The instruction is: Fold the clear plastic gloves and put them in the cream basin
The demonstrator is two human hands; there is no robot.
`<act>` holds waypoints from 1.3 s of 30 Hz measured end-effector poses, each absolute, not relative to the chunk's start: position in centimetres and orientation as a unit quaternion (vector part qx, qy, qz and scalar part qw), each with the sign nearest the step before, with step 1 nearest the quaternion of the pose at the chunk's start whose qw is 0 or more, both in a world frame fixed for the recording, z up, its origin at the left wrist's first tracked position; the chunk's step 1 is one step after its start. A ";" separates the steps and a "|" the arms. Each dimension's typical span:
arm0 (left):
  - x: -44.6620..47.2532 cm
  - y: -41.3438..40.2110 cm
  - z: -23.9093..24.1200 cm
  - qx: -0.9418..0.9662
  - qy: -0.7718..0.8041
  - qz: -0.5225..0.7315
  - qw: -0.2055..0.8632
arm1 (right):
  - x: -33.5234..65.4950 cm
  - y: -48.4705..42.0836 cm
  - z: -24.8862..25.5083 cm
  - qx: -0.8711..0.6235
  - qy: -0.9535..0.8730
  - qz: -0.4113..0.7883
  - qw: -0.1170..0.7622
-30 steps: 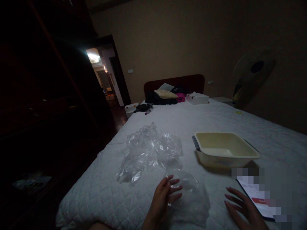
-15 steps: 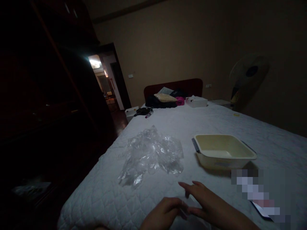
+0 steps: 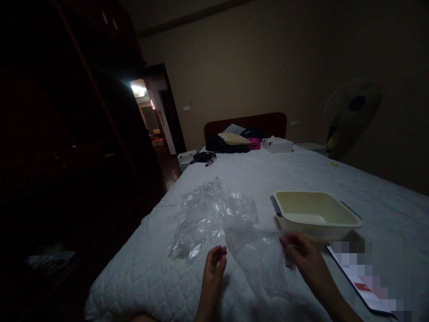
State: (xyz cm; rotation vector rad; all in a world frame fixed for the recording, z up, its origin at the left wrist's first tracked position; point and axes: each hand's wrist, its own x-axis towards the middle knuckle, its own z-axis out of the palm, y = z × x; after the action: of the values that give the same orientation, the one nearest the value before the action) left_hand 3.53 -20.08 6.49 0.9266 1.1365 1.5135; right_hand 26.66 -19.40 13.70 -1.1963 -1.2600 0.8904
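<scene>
A clear plastic bag (image 3: 259, 259) hangs spread above the near part of the bed, its edge pinched in my right hand (image 3: 303, 255). My left hand (image 3: 214, 266) is just left of that bag, its fingers loosely curled, thumb apart from them and nothing visible between. Beyond both hands lies a crumpled heap of clear plastic bags (image 3: 214, 214) on the white quilted bedspread (image 3: 134, 268). To the right of the heap stands a cream plastic basin (image 3: 318, 228) with grey handles, close behind my right hand.
A flat, partly blurred-out item (image 3: 362, 286) lies at the near right. Toward the headboard (image 3: 275, 123) are piled cloths with a beige pillow (image 3: 234, 138), a white box (image 3: 277, 145) and dark items (image 3: 203, 156). A fan (image 3: 355, 105) stands at the right wall.
My hands, close together before, have moved apart. The right one has drawn the clear bag out to the right and forward; the left has moved slightly left.
</scene>
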 end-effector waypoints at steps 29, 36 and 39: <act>6.4 -19.6 7.8 0.380 0.397 0.580 0.601 | 27.1 -22.1 4.8 -0.576 -0.361 0.372 0.631; 6.6 -20.7 9.3 0.428 0.359 0.558 0.613 | 28.2 -18.5 7.0 -0.537 -0.419 0.464 0.566; 6.9 -21.4 9.7 0.444 0.342 0.542 0.627 | 27.4 -18.0 7.7 -0.498 -0.460 0.522 0.518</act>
State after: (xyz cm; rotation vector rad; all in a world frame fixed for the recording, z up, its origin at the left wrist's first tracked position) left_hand 6.91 -21.36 9.69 1.0176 0.7848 1.2422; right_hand 27.44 -18.02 7.69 -1.1957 -1.1037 1.2520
